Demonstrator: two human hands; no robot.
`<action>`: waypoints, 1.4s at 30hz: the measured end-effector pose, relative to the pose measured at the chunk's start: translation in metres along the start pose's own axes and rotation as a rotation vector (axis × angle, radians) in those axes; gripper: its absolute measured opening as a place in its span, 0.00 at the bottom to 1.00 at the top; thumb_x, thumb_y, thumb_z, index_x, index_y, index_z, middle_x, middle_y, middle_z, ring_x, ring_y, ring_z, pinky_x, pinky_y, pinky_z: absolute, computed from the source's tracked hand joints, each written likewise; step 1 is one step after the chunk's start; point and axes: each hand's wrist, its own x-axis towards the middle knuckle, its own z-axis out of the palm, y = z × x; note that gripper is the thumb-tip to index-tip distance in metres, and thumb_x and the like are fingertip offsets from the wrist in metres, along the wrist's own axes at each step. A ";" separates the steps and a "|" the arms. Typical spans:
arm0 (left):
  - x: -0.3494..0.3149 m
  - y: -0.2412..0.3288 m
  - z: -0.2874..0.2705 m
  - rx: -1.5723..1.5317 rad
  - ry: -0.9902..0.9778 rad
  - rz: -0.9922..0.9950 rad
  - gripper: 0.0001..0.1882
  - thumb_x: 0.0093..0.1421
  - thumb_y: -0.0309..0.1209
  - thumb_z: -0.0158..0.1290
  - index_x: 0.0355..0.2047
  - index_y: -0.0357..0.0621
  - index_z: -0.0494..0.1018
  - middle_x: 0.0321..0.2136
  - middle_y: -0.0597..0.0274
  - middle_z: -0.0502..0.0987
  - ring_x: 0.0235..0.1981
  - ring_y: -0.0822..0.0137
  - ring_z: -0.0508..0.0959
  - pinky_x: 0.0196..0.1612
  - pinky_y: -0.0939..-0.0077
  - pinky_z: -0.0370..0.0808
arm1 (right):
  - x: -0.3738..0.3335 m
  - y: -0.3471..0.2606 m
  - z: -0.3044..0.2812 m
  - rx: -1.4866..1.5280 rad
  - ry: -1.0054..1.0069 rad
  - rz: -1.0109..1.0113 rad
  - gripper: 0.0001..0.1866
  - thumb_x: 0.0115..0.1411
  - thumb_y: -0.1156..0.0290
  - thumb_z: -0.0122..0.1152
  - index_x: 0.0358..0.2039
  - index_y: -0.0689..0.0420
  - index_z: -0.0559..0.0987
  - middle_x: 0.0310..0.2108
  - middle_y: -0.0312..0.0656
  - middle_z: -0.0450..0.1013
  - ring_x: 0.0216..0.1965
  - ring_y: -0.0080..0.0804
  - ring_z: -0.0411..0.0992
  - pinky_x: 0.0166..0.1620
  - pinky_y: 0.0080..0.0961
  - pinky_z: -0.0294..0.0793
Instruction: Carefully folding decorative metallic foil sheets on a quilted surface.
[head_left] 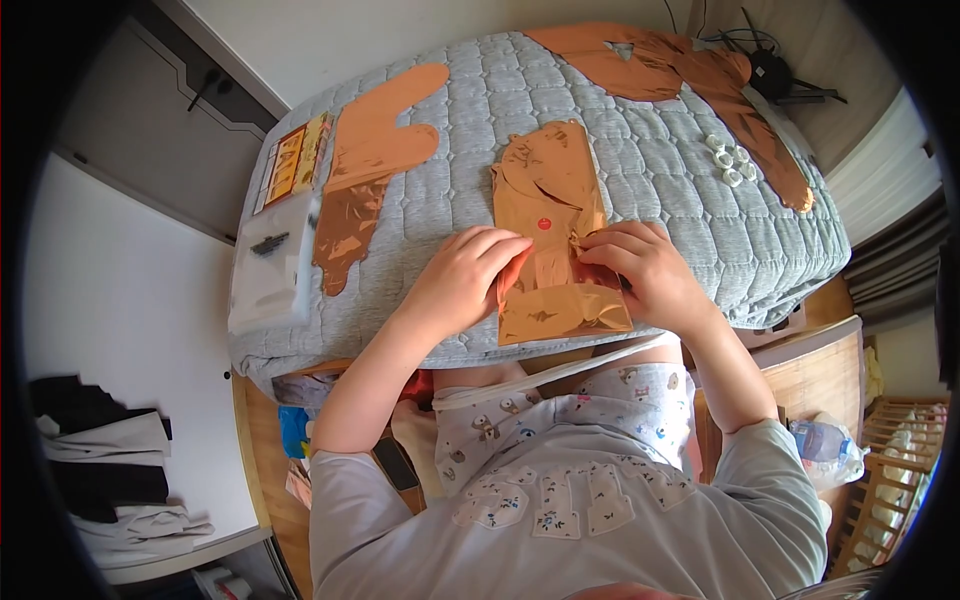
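Note:
A flat, folded copper-coloured foil balloon [545,190] lies on the quilted bed in front of me, with a small red dot near its middle. My left hand [465,275] is closed at its left edge, thumb and fingers pinching the foil. On the opposite edge my right hand [645,272] is closed too, its fingertips gripping the crinkled foil. The near end of the balloon spreads flat between my wrists, close to the bed's front edge. Another uninflated foil balloon [375,130] stretches out to the left, and a larger foil piece [640,65] lies at the far right.
On the bed's left side are a printed flat package [293,165] and a clear plastic bag [270,290] with something black in it. Several small white rolls [732,160] sit at the right. A black device with antennas [770,78] stands past the far right corner.

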 end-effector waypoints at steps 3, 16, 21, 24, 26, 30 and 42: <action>0.000 -0.001 -0.002 -0.034 -0.019 -0.006 0.21 0.59 0.22 0.60 0.53 0.41 0.76 0.50 0.56 0.79 0.52 0.53 0.78 0.54 0.60 0.77 | 0.003 0.000 -0.001 -0.018 -0.020 -0.002 0.18 0.56 0.69 0.71 0.47 0.51 0.82 0.51 0.38 0.80 0.53 0.43 0.76 0.55 0.37 0.70; 0.005 -0.003 -0.005 -0.006 -0.059 0.012 0.19 0.55 0.22 0.61 0.49 0.41 0.77 0.48 0.58 0.78 0.51 0.53 0.78 0.54 0.60 0.77 | 0.006 0.003 -0.001 0.005 -0.064 0.009 0.23 0.54 0.69 0.69 0.52 0.52 0.80 0.52 0.38 0.79 0.54 0.43 0.74 0.57 0.39 0.70; 0.011 -0.007 -0.007 -0.166 -0.055 -0.093 0.15 0.54 0.24 0.61 0.44 0.42 0.77 0.43 0.57 0.79 0.46 0.49 0.79 0.47 0.58 0.77 | 0.018 0.003 -0.002 0.051 -0.009 0.065 0.16 0.59 0.70 0.67 0.49 0.56 0.82 0.44 0.43 0.81 0.48 0.45 0.76 0.53 0.38 0.72; 0.023 -0.010 -0.007 -0.395 -0.071 -0.330 0.08 0.62 0.30 0.59 0.42 0.44 0.80 0.36 0.56 0.81 0.36 0.55 0.81 0.42 0.62 0.76 | 0.031 0.006 0.003 0.325 -0.038 0.375 0.12 0.65 0.64 0.66 0.42 0.59 0.84 0.38 0.47 0.82 0.41 0.44 0.80 0.46 0.36 0.76; 0.041 -0.017 -0.021 -0.383 -0.347 -0.628 0.13 0.69 0.39 0.57 0.44 0.43 0.81 0.33 0.56 0.84 0.33 0.69 0.81 0.39 0.69 0.75 | 0.041 0.006 0.006 0.469 0.057 0.579 0.20 0.70 0.57 0.63 0.40 0.65 0.84 0.29 0.44 0.81 0.31 0.30 0.76 0.40 0.30 0.75; 0.039 -0.038 -0.005 -0.702 -0.100 -0.613 0.24 0.67 0.42 0.61 0.53 0.33 0.77 0.35 0.56 0.86 0.37 0.73 0.82 0.40 0.75 0.75 | 0.056 0.020 0.014 0.423 0.032 0.755 0.24 0.69 0.52 0.62 0.42 0.65 0.84 0.30 0.43 0.81 0.31 0.25 0.74 0.39 0.29 0.74; 0.034 -0.027 -0.013 -0.476 -0.132 -0.683 0.40 0.62 0.33 0.66 0.68 0.38 0.58 0.33 0.55 0.85 0.36 0.66 0.83 0.42 0.71 0.78 | 0.068 0.021 0.012 0.372 0.006 0.790 0.25 0.66 0.51 0.64 0.43 0.66 0.83 0.29 0.46 0.80 0.30 0.31 0.76 0.38 0.32 0.74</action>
